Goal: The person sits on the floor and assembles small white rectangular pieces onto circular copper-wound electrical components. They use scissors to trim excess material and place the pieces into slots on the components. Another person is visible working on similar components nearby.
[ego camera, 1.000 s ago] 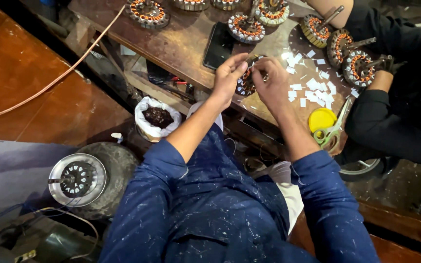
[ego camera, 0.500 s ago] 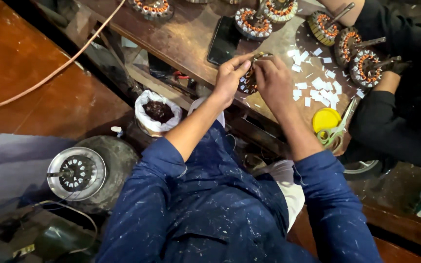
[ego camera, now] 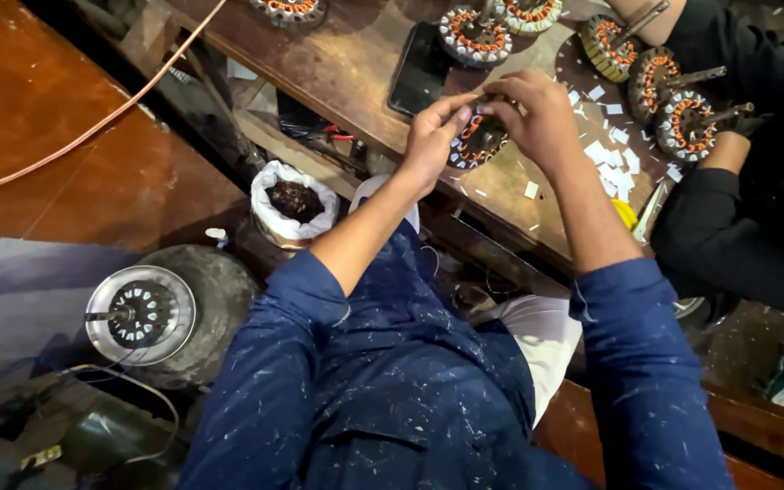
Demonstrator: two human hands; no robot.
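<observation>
Fingers grip wound stator — lying flat, axis upright

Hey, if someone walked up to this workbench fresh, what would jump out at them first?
Probably the two hands meeting at mid-bench: the left hand and right hand both grip a round stator with copper windings at the wooden bench. More wound stators sit at the far right beside a co-worker's black sleeve, with small white paper slips scattered between. Lower left, a bare metal stator core stands out.
</observation>
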